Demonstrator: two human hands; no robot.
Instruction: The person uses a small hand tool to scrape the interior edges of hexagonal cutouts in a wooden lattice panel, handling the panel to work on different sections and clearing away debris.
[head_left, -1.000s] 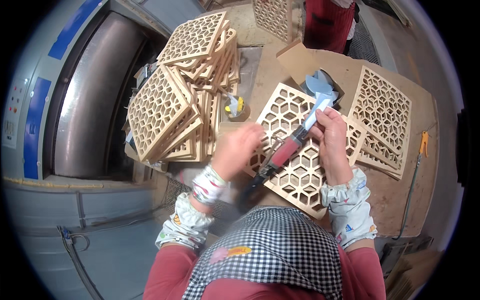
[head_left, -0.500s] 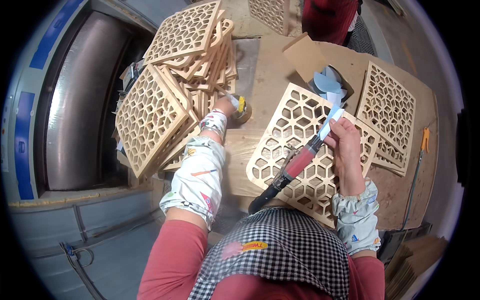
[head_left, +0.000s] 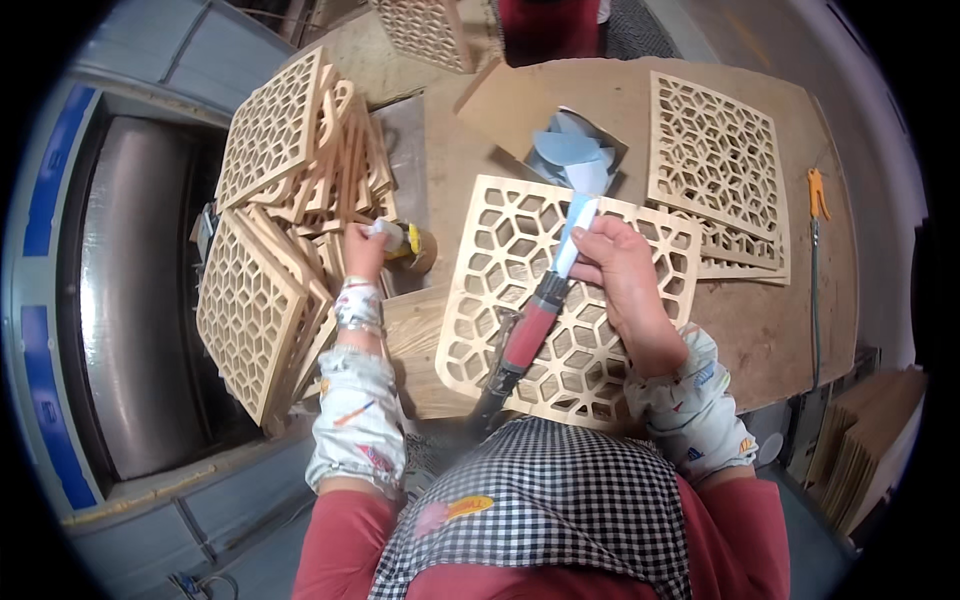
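My right hand [head_left: 622,270] pinches a narrow light-blue strip [head_left: 574,232], which looks like abrasive paper, at the tip of a red-and-black hand-held power tool [head_left: 532,335]. The tool lies slanted across a pale wooden lattice panel [head_left: 470,300] in front of me. Out to the left, my left hand [head_left: 364,252] has its fingers closed round a small whitish thing, too small to name. Right beside those fingers stands a brown round container [head_left: 424,252] with a yellow-and-white thing at it. How the strip sits on the tool's tip is partly hidden by my fingers.
Stacked lattice panels [head_left: 255,310] rise at the left, close to my left hand. More panels [head_left: 715,150] lie at the right. Behind the work is an opened cardboard box [head_left: 510,110] with blue sheets [head_left: 572,150]. An orange-handled air gun [head_left: 818,195] lies near the right edge.
The whole view has shifted, so the bench things sit further left. My left hand has drawn back slightly from the brown container. My right hand still holds the strip at the tool's tip.
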